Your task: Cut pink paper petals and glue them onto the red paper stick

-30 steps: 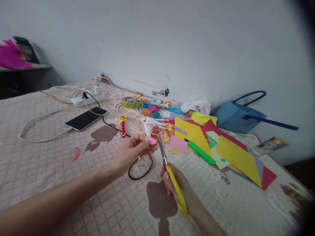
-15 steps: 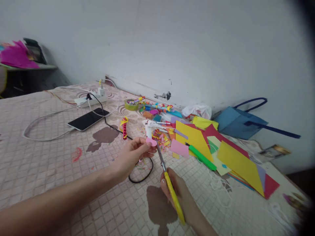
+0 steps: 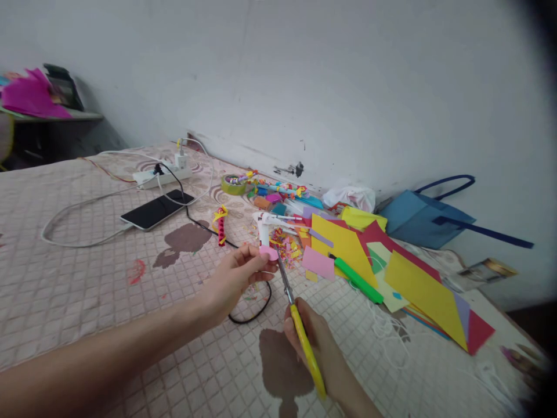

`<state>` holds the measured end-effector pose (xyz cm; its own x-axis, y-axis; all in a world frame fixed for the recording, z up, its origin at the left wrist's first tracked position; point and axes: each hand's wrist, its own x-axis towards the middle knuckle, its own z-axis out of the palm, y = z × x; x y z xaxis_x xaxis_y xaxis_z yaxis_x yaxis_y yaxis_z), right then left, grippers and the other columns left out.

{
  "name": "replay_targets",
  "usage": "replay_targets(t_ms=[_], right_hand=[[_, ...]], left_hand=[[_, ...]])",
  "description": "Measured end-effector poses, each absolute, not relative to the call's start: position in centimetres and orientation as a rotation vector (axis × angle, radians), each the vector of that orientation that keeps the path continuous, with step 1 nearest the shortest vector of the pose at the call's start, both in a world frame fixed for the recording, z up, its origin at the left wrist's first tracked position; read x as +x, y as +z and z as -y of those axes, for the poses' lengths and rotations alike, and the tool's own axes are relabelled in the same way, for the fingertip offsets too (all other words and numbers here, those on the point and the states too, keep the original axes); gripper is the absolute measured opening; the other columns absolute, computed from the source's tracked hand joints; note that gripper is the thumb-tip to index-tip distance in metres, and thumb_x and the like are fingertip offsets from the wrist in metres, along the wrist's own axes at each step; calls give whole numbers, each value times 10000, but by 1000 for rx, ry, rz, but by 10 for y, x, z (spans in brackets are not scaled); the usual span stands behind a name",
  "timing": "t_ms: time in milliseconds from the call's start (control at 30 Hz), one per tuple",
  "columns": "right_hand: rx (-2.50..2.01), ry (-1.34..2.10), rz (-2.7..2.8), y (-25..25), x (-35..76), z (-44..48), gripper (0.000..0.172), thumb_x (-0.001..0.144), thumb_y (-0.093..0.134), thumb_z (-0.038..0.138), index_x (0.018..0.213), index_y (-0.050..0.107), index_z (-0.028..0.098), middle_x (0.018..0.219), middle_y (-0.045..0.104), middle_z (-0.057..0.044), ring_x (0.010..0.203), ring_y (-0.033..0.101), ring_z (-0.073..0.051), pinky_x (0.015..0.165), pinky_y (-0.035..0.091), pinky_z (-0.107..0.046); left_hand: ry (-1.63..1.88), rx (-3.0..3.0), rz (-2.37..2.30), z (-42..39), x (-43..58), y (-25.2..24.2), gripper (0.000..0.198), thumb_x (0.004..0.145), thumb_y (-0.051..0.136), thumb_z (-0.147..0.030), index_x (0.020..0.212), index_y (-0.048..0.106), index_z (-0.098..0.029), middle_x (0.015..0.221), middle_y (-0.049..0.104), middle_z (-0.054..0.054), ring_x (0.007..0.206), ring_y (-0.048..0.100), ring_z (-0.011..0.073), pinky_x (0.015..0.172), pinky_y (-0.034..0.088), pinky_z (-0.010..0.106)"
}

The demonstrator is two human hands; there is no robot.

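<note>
My left hand [image 3: 246, 270] pinches a small piece of pink paper [image 3: 268, 252] between thumb and fingers. Wrapped round the yellow handle of a pair of scissors [image 3: 300, 331] is my right hand [image 3: 315, 337]. The metal blades point up and away from me, their tips at the right edge of the pink paper; whether they touch it I cannot tell. Just behind the paper stands a white glue gun [image 3: 263, 225]. Small coloured paper scraps [image 3: 287, 247] lie beside it, and a larger pink paper piece [image 3: 318, 263] is to the right.
Yellow sheets [image 3: 426, 290] and a green cutter [image 3: 359, 280] lie right. A blue bag [image 3: 422, 217] rests by the wall. On the left are a phone [image 3: 156, 210], a power strip [image 3: 163, 174] and cables. A black cord [image 3: 250, 320] loops under my left hand. Green tape [image 3: 234, 184] stands behind.
My hands, the pink paper and the scissors keep nearly the same positions. The whole view has shifted very slightly.
</note>
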<state>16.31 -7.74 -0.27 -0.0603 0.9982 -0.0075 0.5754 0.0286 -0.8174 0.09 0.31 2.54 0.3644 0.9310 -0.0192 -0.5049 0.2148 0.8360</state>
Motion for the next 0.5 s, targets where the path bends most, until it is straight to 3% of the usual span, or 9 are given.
replay_targets(t_ms=[500], right_hand=[[-1599, 1008, 1577, 3, 161, 78, 217, 792, 490, 362, 676, 383, 212, 534, 352, 72, 453, 357, -83, 404, 292, -186]], left_hand=[[1068, 845, -620, -8, -2, 25, 150, 763, 654, -266, 737, 571, -143, 777, 639, 22, 733, 587, 98, 680, 465, 211]])
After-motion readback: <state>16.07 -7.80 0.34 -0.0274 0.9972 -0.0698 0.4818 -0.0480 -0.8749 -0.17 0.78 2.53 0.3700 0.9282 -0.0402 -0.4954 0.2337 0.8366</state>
